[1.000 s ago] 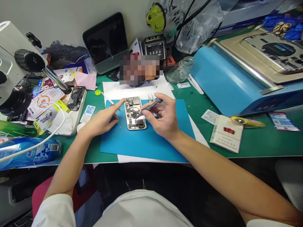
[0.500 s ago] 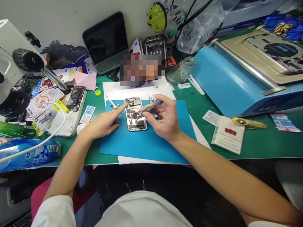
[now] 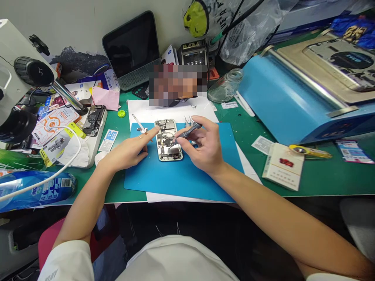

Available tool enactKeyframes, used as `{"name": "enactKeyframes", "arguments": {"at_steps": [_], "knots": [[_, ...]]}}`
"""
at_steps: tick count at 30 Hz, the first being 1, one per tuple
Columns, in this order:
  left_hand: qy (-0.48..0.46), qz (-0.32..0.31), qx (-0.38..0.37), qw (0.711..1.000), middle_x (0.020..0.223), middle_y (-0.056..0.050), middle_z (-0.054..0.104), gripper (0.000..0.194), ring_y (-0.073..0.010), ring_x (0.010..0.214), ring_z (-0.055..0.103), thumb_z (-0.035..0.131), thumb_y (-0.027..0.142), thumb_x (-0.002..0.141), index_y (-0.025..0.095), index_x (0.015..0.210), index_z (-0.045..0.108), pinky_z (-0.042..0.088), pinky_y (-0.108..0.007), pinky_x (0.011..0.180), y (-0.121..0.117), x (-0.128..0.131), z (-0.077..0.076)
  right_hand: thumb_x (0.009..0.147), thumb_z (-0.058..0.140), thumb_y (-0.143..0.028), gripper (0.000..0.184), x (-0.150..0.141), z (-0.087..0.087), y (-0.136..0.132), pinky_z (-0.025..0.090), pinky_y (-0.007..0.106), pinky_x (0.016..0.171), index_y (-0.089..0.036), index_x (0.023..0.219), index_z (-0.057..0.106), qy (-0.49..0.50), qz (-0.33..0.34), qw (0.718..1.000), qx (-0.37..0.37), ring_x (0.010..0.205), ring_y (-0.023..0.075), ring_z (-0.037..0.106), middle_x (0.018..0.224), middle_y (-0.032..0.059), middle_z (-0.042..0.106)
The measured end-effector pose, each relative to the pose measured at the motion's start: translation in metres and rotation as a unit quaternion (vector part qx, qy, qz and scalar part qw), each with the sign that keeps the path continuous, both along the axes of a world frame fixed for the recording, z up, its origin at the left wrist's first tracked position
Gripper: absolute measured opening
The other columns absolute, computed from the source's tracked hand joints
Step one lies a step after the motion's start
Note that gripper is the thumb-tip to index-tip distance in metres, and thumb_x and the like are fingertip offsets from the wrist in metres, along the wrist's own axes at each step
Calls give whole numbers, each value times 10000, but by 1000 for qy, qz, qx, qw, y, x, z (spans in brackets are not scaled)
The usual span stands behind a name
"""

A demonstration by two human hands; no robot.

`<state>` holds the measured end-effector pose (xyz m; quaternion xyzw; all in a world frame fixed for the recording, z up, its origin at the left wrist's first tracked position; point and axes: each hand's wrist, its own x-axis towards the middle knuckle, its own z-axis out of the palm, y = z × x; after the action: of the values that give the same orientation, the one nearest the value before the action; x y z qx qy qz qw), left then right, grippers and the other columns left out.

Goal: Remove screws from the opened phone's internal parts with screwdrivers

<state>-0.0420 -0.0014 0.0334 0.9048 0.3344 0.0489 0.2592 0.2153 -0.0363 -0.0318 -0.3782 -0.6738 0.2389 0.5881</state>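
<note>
An opened phone (image 3: 167, 150) with its inner parts exposed lies on the blue mat (image 3: 175, 179). My left hand (image 3: 130, 151) is at its left side, index finger stretched onto the upper left of the phone and thumb apart. In my right hand (image 3: 205, 146) a dark screwdriver (image 3: 189, 131) is gripped between thumb and fingers, slanting down left with its tip over the lower middle of the phone. Behind that hand the prongs of what look like tweezers (image 3: 187, 120) show; their rest is hidden. A thin white stick-like tool (image 3: 138, 121) lies beyond my left hand.
At left stand a microscope (image 3: 35, 72), a second opened phone (image 3: 94, 121) and a blue plastic pack (image 3: 38, 189). A screen device (image 3: 131, 50) and glass jar (image 3: 225, 86) are at the back. At right are a blue machine (image 3: 281, 97), cigarette pack (image 3: 283, 166) and yellow cutter (image 3: 310, 151).
My left index finger has slid from the phone's top left edge slightly down and inward. The screwdriver stays in my right hand at nearly the same spot.
</note>
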Motion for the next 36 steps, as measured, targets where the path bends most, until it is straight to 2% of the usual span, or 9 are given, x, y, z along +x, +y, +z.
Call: {"name": "enactKeyframes", "arguments": {"at_steps": [8, 12, 17, 21, 26, 30, 32, 36], "knots": [[7, 6, 3, 1000, 1188, -96, 692, 825, -205, 931, 700, 490, 75, 961, 262, 1681, 135, 512, -283, 840, -1, 1, 1, 968, 691, -360, 537, 0, -1, 0, 680, 351, 680, -362, 1420, 402, -3, 1, 1000, 0, 834, 212, 771, 980, 18, 759], [3, 8, 6, 1000, 1289, -122, 677, 789, -233, 1047, 704, 482, 86, 975, 232, 1679, 157, 516, -312, 940, -1, 2, 2, 977, 675, -350, 509, 0, 0, 1, 684, 348, 687, -356, 1411, 410, -3, 1, 1000, 1, 827, 208, 773, 976, 24, 757], [-45, 22, 51, 997, 1439, -105, 618, 769, -229, 1099, 693, 485, 115, 988, 257, 1675, 172, 459, -369, 1105, 1, 2, -2, 962, 694, -326, 518, 0, -1, 0, 688, 352, 714, -355, 1399, 418, 6, 1, 1000, -7, 814, 200, 772, 981, 19, 763], [-55, 30, 64, 996, 1496, -102, 574, 772, -218, 1063, 700, 480, 126, 988, 269, 1676, 161, 472, -357, 1088, 2, 2, -4, 949, 709, -284, 542, -1, -2, 0, 685, 340, 736, -359, 1408, 430, 17, 5, 1000, -3, 814, 187, 766, 972, 12, 762], [-50, 26, 79, 995, 1448, -108, 606, 781, -222, 1027, 696, 481, 130, 988, 265, 1677, 140, 486, -366, 1049, 4, 1, -7, 961, 699, -326, 524, -1, -2, 1, 688, 344, 737, -349, 1407, 423, 7, 0, 1000, -4, 822, 192, 768, 979, 18, 765], [-62, 26, 130, 989, 1404, -142, 618, 800, -276, 1117, 643, 532, 160, 983, 247, 1674, 138, 486, -409, 1006, 4, 4, -11, 979, 673, -312, 520, -1, 0, 0, 692, 319, 711, -312, 1427, 409, -33, 1, 999, 26, 816, 191, 770, 977, 33, 753], [-79, 49, 144, 985, 1394, -157, 616, 808, -302, 1147, 609, 573, 205, 979, 233, 1671, 156, 483, -428, 988, 3, 9, -15, 984, 662, -278, 532, -3, 0, -2, 699, 313, 714, -303, 1447, 402, -62, 6, 997, 53, 829, 191, 775, 997, 39, 742], [-114, 104, 128, 980, 1481, -165, 552, 847, -331, 1193, 552, 620, 315, 963, 221, 1668, 160, 484, -448, 981, -1, 21, -23, 981, 657, -210, 595, -10, -1, -3, 712, 317, 750, -307, 1499, 380, -96, 23, 988, 123, 930, 198, 784, 1188, 71, 705]]}}
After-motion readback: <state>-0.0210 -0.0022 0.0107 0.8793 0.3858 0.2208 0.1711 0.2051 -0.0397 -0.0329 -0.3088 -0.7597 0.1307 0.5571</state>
